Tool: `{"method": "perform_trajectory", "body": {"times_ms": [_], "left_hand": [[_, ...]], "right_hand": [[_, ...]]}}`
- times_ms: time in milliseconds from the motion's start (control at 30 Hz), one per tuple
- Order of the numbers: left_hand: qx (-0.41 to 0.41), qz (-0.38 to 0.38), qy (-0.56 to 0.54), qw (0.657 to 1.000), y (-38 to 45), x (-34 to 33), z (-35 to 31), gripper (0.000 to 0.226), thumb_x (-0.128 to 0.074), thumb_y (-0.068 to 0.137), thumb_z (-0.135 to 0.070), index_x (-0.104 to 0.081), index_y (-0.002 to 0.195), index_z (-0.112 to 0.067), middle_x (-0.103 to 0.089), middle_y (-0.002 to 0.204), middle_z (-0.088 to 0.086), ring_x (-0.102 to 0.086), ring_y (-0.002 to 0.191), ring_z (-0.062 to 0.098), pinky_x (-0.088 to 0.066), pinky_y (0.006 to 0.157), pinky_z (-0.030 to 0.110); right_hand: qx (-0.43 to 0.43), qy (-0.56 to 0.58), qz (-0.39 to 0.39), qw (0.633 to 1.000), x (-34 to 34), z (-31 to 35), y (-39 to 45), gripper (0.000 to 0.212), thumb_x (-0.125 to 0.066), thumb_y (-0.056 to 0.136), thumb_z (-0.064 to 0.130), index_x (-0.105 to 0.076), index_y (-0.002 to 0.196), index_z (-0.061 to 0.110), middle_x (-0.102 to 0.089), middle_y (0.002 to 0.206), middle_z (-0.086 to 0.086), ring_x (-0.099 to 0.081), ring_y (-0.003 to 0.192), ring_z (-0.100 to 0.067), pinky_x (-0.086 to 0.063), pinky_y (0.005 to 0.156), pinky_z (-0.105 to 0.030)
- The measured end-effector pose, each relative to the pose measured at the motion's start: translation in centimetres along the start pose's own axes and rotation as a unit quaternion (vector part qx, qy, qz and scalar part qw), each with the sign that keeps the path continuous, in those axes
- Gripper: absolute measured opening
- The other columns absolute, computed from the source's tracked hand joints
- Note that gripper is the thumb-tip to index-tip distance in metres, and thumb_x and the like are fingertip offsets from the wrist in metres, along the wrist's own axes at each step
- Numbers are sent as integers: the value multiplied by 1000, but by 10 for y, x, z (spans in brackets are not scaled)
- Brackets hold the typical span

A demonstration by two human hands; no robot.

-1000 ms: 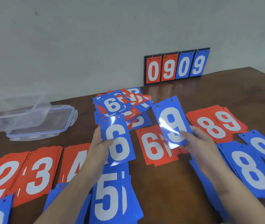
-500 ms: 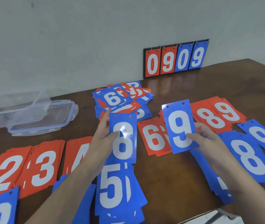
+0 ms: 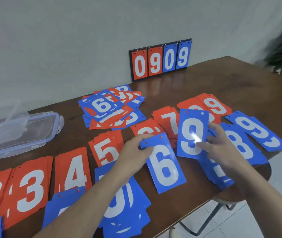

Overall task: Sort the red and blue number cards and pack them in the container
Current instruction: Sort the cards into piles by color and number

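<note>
We are working across a brown worktop [image 3: 179, 200] that is carrying rows of sorted piles: red stacks [image 3: 28, 189] running 2, 3, 4, 5 on our left and on toward 7 and 9 at the right, blue stacks nearer us, and a mixed unsorted heap [image 3: 112, 109] lying further back. The clear container [image 3: 1, 117] and its lid [image 3: 23, 133] are sitting empty at the far left, well apart from our hands. Our left hand [image 3: 133, 152] is pinching the top corner of a blue 6 card [image 3: 164, 167], which is lying nearly flat between the blue 5 pile [image 3: 123, 203] and the blue stack on its right. Our right hand [image 3: 222, 146] is gripping a blue 9 card [image 3: 192, 134], tilted up off the worktop. To do this step well, we are judging it best to lay the 6 square in its gap, then carry the 9 right to the blue 9 pile [image 3: 257, 131], reading each numeral the right way up so 6 and 9 are not getting swapped.
</note>
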State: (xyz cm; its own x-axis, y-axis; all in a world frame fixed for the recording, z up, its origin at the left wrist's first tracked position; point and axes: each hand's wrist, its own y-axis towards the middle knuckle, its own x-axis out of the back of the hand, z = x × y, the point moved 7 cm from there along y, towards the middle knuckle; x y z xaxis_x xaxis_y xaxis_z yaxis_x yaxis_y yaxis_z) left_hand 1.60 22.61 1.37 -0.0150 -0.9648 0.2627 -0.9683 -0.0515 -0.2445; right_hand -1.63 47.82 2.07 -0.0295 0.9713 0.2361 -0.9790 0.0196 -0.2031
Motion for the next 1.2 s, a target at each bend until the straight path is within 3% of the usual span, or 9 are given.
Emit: {"method": "perform_trajectory", "body": {"times_ms": [67,167,300,367,533,667,733,933,1200], "left_hand": [[-33,19,73,997,3,-9,-3,21,-62,99,-23,-65,119,-29,-72,101,-15,-71,88,1,-62,78,30],[-83,11,211,974,5,-15,-6,23,-64,97,-25,-65,120,-25,-64,101,-20,-65,98,5,-58,84,29],[-183,-28,435,881,0,-23,-15,28,-65,91,-43,-59,117,-34,-56,114,-16,-46,112,10,-39,93,28],[-206,-29,475,855,0,-26,-19,34,-65,90,-48,-53,118,-35,-50,119,-15,-42,115,11,-34,95,29],[-240,-22,467,851,9,-39,-32,31,-61,92,-49,-52,119,-37,-48,123,-14,-40,119,13,-30,94,28],[-250,-11,444,860,20,-59,-46,28,-58,95,-49,-55,119,-37,-48,125,-15,-39,120,12,-30,101,32],[-253,-7,432,866,27,-69,-52,27,-57,95,-47,-55,121,-37,-49,124,-17,-38,119,11,-30,100,31],[-247,3,441,863,55,-107,-66,24,-57,95,-43,-56,118,-38,-48,126,-18,-37,119,12,-30,96,32],[-234,-4,433,870,95,-151,-87,18,-59,94,-39,-59,111,-36,-52,122,-18,-40,113,14,-33,98,33]], "right_hand": [[3,-13,-18,1000,7,0,-5,51,-62,95,3,-42,127,37,-75,82,12,-71,70,-11,-49,62,-34],[8,-9,-54,998,20,2,-14,48,-59,98,4,-44,128,38,-70,89,8,-69,66,-6,-50,48,-24],[-15,-36,-85,996,36,-6,-22,48,-54,98,7,-45,134,38,-71,106,3,-69,94,-19,-57,78,-43],[-21,-39,-96,994,44,-12,-26,47,-51,98,6,-46,133,38,-73,101,7,-68,96,-22,-54,80,-42],[-43,-60,-125,989,71,-23,-31,41,-48,98,12,-47,127,41,-71,94,11,-63,92,-17,-48,74,-34],[-51,-78,-160,983,105,-26,-22,40,-48,97,20,-50,133,37,-66,118,8,-62,105,-19,-51,81,-35],[-40,-83,-181,979,124,-23,-15,35,-49,96,17,-55,126,34,-67,111,7,-63,95,-14,-47,75,-29],[-38,-142,-205,968,194,-19,20,23,-52,96,16,-60,113,29,-67,107,8,-64,101,-17,-53,92,-41],[-73,-270,-178,944,239,-42,85,25,-57,95,23,-60,119,20,-65,112,-3,-59,102,-24,-51,88,-41]]}}
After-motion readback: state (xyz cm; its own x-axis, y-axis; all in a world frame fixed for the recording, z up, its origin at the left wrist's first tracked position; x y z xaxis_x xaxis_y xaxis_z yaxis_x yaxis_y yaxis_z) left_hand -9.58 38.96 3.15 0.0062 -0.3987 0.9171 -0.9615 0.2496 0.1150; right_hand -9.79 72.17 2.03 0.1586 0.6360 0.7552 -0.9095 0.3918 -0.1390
